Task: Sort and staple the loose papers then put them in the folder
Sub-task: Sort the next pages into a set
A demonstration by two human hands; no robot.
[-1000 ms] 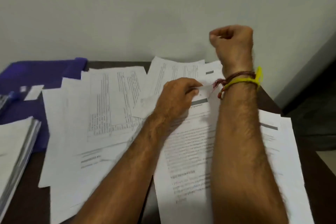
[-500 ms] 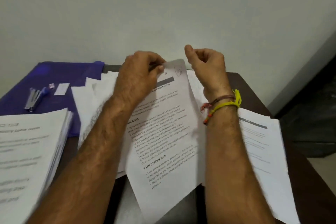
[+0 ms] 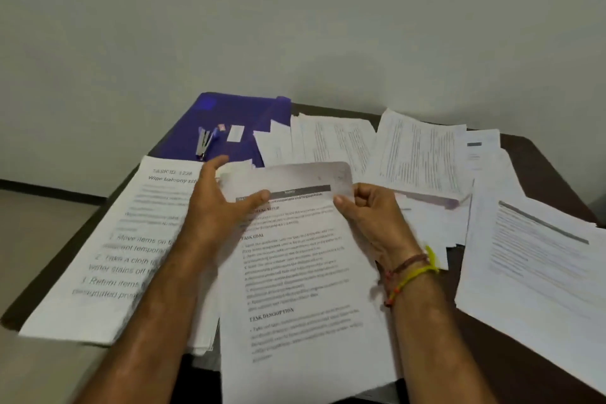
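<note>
The printed white sheet (image 3: 301, 272) that I held up at the far edge half a second ago now lies lower, towards the near edge of the dark surface (image 3: 541, 154), so I judge I'm still sorting, not stapling. My left hand (image 3: 216, 207) spreads open, thumb on the sheet's top-left; my right hand (image 3: 370, 213) has its fingers (image 3: 341, 200) curled, pinching the top-right corner. The purple plastic folder (image 3: 236, 121) waits at the far-left corner, with the small stapler (image 3: 205, 141) on it
</note>
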